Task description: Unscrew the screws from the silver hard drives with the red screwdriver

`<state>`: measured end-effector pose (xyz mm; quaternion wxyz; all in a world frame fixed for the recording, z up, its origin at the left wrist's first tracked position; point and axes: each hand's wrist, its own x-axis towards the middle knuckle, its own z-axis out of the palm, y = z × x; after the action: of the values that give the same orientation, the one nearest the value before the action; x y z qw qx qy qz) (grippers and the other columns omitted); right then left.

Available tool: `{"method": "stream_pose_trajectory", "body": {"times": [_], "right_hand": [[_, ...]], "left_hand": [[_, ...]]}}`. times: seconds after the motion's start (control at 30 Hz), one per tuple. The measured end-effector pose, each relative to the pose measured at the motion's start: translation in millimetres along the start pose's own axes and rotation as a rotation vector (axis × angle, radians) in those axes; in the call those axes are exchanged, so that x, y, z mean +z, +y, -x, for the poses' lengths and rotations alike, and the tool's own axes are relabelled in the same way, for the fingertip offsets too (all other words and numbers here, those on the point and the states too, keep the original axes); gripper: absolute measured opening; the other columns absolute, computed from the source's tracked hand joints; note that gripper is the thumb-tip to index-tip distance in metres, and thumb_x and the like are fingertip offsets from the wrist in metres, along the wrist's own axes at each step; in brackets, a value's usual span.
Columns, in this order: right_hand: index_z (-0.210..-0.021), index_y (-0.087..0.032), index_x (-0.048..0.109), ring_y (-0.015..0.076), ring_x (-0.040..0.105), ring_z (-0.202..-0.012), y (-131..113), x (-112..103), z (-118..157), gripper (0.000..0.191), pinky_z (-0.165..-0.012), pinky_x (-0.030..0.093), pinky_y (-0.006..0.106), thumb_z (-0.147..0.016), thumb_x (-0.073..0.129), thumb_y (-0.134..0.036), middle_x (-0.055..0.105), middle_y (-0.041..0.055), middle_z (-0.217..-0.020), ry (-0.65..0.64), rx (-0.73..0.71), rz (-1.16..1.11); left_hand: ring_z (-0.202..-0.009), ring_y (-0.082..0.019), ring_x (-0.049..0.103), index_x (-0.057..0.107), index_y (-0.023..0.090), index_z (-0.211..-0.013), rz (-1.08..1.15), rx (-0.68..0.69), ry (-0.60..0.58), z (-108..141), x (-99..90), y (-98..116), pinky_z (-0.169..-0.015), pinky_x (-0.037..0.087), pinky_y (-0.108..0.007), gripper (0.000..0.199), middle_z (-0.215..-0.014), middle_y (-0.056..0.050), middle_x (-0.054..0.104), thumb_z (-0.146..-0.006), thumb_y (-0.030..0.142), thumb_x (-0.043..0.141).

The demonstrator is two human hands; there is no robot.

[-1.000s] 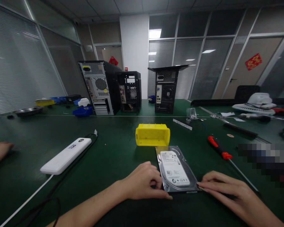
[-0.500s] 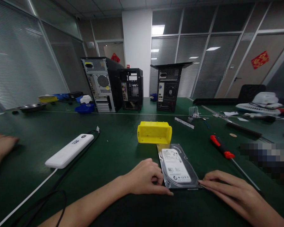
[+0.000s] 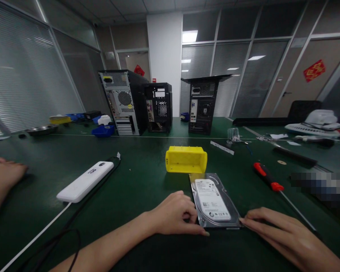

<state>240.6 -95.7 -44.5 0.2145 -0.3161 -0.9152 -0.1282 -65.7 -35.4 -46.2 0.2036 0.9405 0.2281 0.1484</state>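
Note:
A silver hard drive (image 3: 222,196) with a white label lies flat on the green table in front of me. At its left side rests my left hand (image 3: 177,213), fingers curled against the edge and thumb stretched along the near corner. My right hand (image 3: 277,226) has its thumb and fingertips pressed together at the near right corner of the drive. Whether a small part is between those fingertips, I cannot tell. Just behind the drive sits a yellow plastic bin (image 3: 186,160), its open side facing me.
A red-and-black screwdriver (image 3: 268,177) lies to the right. On the left are a white power bank (image 3: 86,181) with cables and another person's hand (image 3: 7,172). Computer cases (image 3: 123,102) stand at the back, with another black case (image 3: 202,105) right of them.
The view has shifted slightly. Both my hands keep their places at the hard drive, and the drive lies as before.

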Motion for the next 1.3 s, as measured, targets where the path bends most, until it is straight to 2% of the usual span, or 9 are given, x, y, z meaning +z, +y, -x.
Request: {"method": "stream_pose_trajectory", "body": {"times": [0.2, 0.9, 1.1, 1.3], "right_hand": [[-0.115, -0.029, 0.067, 0.0156, 0.072, -0.086, -0.7, 0.5, -0.3, 0.030, -0.072, 0.059, 0.018, -0.091, 0.050, -0.026, 0.072, 0.0041, -0.100, -0.047, 0.073, -0.036], [-0.115, -0.028, 0.067, 0.0160, 0.072, -0.088, -2.4, 2.4, -1.4, 0.030, -0.074, 0.059, 0.020, -0.092, 0.048, -0.026, 0.072, 0.0051, -0.101, -0.045, 0.081, -0.039], [-0.117, -0.030, 0.066, 0.0156, 0.072, -0.086, 0.3, 1.1, 1.3, 0.031, -0.071, 0.059, 0.019, -0.091, 0.050, -0.026, 0.072, 0.0040, -0.100, -0.051, 0.054, -0.030], [-0.119, -0.030, 0.065, 0.0179, 0.072, -0.086, 3.0, 0.3, 3.6, 0.033, -0.071, 0.060, 0.023, -0.090, 0.050, -0.024, 0.073, 0.0044, -0.100, -0.048, 0.007, -0.022]], "left_hand": [[-0.057, -0.007, 0.044, 0.053, 0.015, -0.057, 0.022, 0.006, 0.015, 0.1, 0.3, -0.5, -0.062, 0.024, -0.024, 0.041, -0.055, 0.009, 0.042, -0.080, 0.043, 0.071], [-0.058, -0.007, 0.045, 0.054, 0.015, -0.057, -0.004, 0.002, -0.010, -0.4, -1.8, 0.8, -0.062, 0.025, -0.024, 0.041, -0.056, 0.008, 0.043, -0.081, 0.045, 0.069], [-0.057, -0.007, 0.045, 0.053, 0.015, -0.056, -0.004, 0.005, -0.004, -0.8, -1.5, 0.3, -0.061, 0.025, -0.024, 0.042, -0.055, 0.009, 0.043, -0.080, 0.044, 0.070], [-0.058, -0.008, 0.045, 0.054, 0.015, -0.057, 0.014, 0.008, 0.002, -0.2, -0.3, -1.1, -0.062, 0.025, -0.024, 0.041, -0.055, 0.009, 0.043, -0.081, 0.045, 0.069]]}}
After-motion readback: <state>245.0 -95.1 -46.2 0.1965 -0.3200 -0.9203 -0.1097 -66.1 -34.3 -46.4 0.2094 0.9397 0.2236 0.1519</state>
